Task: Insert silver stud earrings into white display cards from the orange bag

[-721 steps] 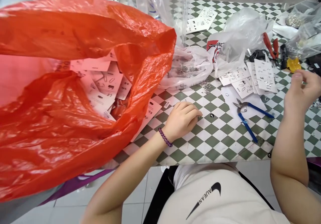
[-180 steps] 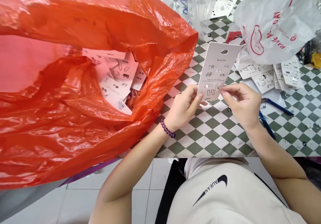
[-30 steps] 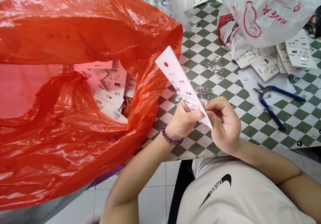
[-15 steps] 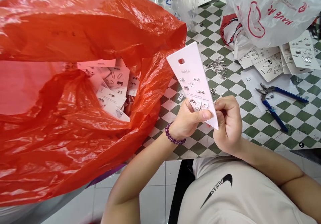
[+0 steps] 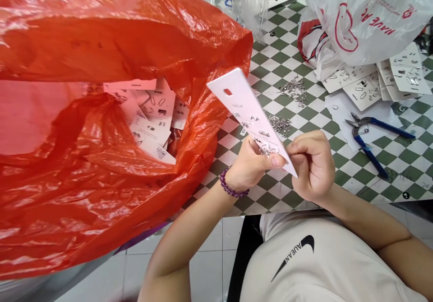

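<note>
checkered tabletop beneath both hands' fingers pinching white earring card.

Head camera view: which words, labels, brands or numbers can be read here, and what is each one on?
"HAVE A", the rest lost in folds: on the white plastic bag
"AUEAN", beside a swoosh-like logo: on the cream T-shirt
Too small or blurred to read: the print on the white card and on the cards in the orange plastic bag

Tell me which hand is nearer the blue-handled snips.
Right hand. It sits left of the blue-handled snips, not touching them; the left hand sits farther left, beyond the right.
</note>
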Action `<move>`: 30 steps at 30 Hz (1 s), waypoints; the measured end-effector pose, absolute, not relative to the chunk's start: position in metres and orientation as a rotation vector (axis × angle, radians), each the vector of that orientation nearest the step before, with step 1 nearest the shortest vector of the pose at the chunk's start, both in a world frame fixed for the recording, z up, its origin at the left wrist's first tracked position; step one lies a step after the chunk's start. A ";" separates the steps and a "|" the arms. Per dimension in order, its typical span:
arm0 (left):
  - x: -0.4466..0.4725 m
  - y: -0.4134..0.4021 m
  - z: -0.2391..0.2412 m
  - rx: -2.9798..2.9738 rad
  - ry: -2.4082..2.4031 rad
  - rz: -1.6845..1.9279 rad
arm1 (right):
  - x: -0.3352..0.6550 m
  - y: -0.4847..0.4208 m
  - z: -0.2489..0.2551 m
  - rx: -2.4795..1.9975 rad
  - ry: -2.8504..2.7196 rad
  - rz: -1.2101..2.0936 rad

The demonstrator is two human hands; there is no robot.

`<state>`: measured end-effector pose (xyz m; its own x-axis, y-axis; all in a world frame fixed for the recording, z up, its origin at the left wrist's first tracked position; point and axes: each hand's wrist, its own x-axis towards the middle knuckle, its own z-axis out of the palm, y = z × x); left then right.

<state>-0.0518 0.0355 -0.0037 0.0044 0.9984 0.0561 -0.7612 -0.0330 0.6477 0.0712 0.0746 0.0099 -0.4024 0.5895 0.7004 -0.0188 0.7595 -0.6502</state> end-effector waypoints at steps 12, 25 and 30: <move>-0.057 0.035 0.002 0.599 0.431 1.443 | 0.066 0.073 0.008 -0.389 -1.396 1.689; -0.051 0.035 -0.003 0.550 0.485 1.411 | 0.066 0.071 0.005 -0.362 -1.415 1.586; -0.050 0.035 -0.005 0.518 0.433 1.404 | 0.066 0.070 0.006 -0.359 -1.420 1.559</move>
